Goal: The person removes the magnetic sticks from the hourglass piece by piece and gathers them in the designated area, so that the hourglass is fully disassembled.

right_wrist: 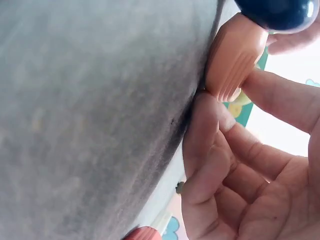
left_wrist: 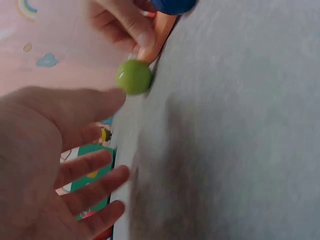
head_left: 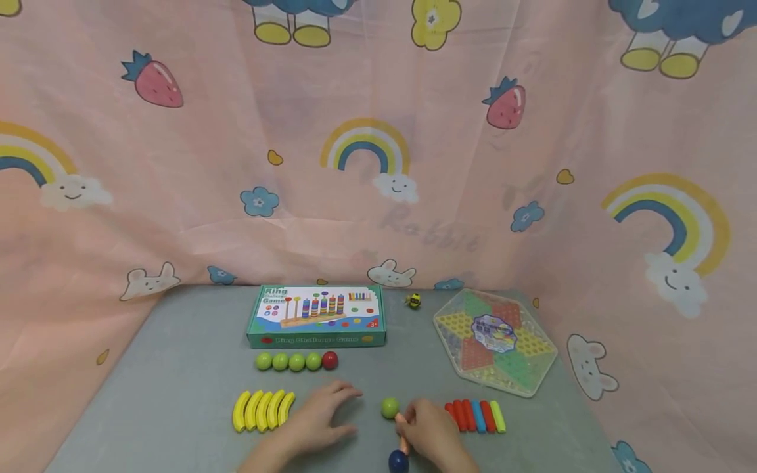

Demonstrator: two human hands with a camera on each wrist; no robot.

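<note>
My right hand pinches a short peach-orange ridged stick between thumb and fingers, low over the grey table. At the stick's near end is a dark blue ball; a green ball is at its far end, close to the fingertips. Left of these, my left hand hovers with fingers spread, holding nothing. In the left wrist view its thumb tip overlaps the edge of the green ball. Beside the left hand is a row of yellow banana-shaped pieces.
Several red, blue and yellow-green sticks lie right of the right hand. Farther back are a row of green balls ending in a red ball, a Ring Challenge Game box, a small bee figure and a hexagonal board.
</note>
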